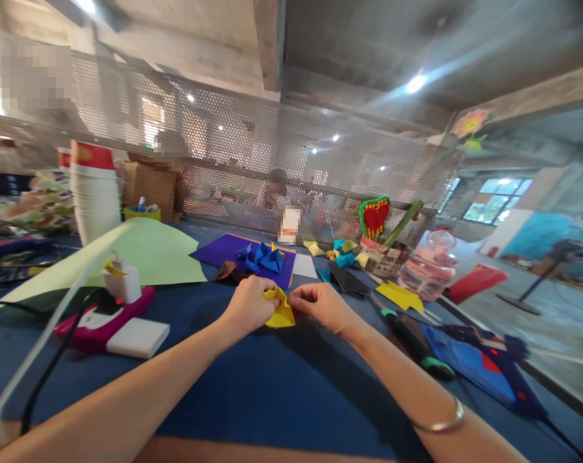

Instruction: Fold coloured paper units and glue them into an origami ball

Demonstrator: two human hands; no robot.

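Note:
A small folded yellow paper piece (pixel 280 311) is held between both my hands over the blue table (pixel 252 386). My left hand (pixel 247 304) is closed, pinching the paper's left side. My right hand (pixel 320 304) is closed too, pinching its upper right edge with fingertips. A thin bangle sits on my right wrist. Just beyond the hands lies a purple sheet (pixel 224 249) carrying blue folded paper shapes (pixel 262 256).
A large light-green sheet (pixel 141 252) lies at the left, with a stack of paper cups (pixel 96 193) behind it. A pink-and-white device (pixel 108 316) sits near left. Scissors and a green-handled tool (pixel 411 337), a glue gun (pixel 503 366), a clear jar (pixel 429 267) and yellow scraps lie right. A perforated metal screen runs behind.

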